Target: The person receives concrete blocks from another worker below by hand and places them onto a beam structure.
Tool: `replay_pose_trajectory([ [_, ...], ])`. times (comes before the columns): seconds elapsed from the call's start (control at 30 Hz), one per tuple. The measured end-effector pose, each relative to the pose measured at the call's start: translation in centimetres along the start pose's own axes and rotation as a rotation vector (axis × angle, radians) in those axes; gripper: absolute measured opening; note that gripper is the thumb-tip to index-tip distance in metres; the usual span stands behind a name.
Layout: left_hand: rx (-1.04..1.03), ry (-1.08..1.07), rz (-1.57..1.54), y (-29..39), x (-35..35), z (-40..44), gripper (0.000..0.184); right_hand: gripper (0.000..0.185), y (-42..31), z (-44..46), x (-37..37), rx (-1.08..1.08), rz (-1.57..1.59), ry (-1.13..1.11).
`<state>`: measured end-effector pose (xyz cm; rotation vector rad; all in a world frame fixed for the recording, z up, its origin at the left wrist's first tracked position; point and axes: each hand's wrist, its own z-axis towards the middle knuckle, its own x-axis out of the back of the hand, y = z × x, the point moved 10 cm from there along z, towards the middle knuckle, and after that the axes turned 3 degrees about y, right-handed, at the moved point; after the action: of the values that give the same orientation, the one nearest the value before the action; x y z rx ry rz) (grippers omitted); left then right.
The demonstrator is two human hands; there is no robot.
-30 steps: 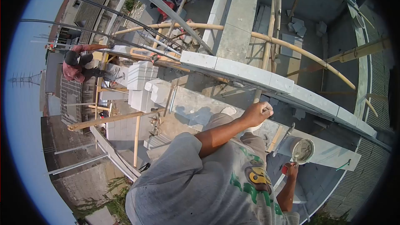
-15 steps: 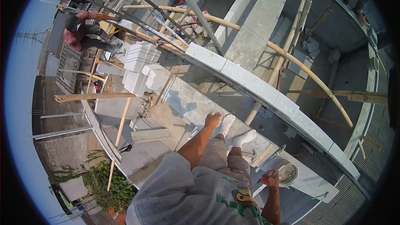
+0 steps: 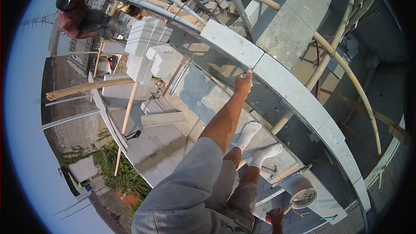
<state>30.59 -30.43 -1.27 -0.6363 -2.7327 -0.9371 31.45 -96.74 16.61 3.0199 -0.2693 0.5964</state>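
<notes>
Pale block row (image 3: pixel 294 91) curves from upper middle to lower right of frame, blocks set end to end; row stops at upper middle. Left hand (image 3: pixel 244 83), centre of frame, at row's inner edge: one finger seems extended, nothing visibly held; cannot tell whether others are curled, or whether fingertip touches. Right hand (image 3: pixel 276 222), bottom right, wrapped round red handle (image 3: pixel 269 218), beside bucket (image 3: pixel 303 184) holding grey mix. Loose block stack (image 3: pixel 139 48), upper left, outside row. Co-worker (image 3: pixel 73 15) beyond.
</notes>
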Motion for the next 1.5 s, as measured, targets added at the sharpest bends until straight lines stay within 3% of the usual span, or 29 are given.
replay_pose_trajectory([
  [0.1,-0.008,-0.018,-0.004,0.7,-2.4,0.9,0.053,0.064,-1.5,1.5,-0.8,0.09,0.175,0.068],
  [0.17,-0.055,-0.022,0.014,0.5,-3.4,1.8,0.047,0.065,-5.2,0.9,-0.5,0.101,0.16,0.023],
  [0.2,-0.133,-0.042,-0.19,1.2,-3.5,1.3,0.035,0.065,-8.5,0.9,0.0,0.125,0.149,0.0],
  [0.4,-0.119,-0.067,-0.141,2.4,-2.7,0.8,0.016,0.066,-17.6,-1.6,2.4,0.276,0.267,0.017],
  [0.6,-0.087,-0.132,-0.312,1.2,-2.0,-0.8,0.022,0.062,-16.1,-1.2,3.3,0.263,0.19,0.063],
  [0.7,-0.156,-0.029,-0.375,0.8,0.5,-2.3,0.016,0.06,-15.9,-2.3,3.7,0.326,0.193,0.085],
  [0.8,-0.135,-0.132,-0.215,-1.5,2.0,-3.4,0.023,0.061,-16.2,-3.0,4.6,0.289,0.142,0.089],
  [0.87,-0.236,-0.065,0.064,-5.8,3.5,-1.5,0.024,0.062,-15.9,-3.8,5.1,0.252,0.119,0.112],
  [0.93,-0.343,0.086,0.52,-3.2,6.6,-6.1,0.035,0.064,-16.1,-4.2,5.4,0.28,0.122,0.162],
  [1.0,-0.34,0.117,0.537,-4.3,8.5,-7.7,0.044,0.064,-17.2,-5.3,5.7,0.252,0.157,0.145],
  [1.07,-0.261,-0.022,0.614,-6.6,8.6,-8.1,0.061,0.064,-17.4,-6.1,5.6,0.25,0.198,0.141],
  [1.17,-0.255,-0.06,0.764,-3.7,9.2,-12.6,0.065,0.064,-15.8,-4.8,4.2,0.277,0.287,0.125],
  [1.2,-0.303,-0.019,0.751,-2.4,9.5,-14.0,0.062,0.063,-15.1,-4.5,3.5,0.26,0.33,0.103],
  [1.3,-0.331,-0.214,0.836,1.0,8.2,-17.3,0.059,0.065,-15.0,-5.5,3.4,0.286,0.361,0.108],
  [1.4,-0.373,-0.236,0.741,3.3,7.7,-18.6,0.055,0.067,-14.3,-4.9,3.5,0.301,0.283,0.124],
  [1.5,-0.529,-0.096,0.657,3.6,7.6,-17.2,0.045,0.071,-10.5,-1.6,3.4,0.274,0.232,0.194],
])
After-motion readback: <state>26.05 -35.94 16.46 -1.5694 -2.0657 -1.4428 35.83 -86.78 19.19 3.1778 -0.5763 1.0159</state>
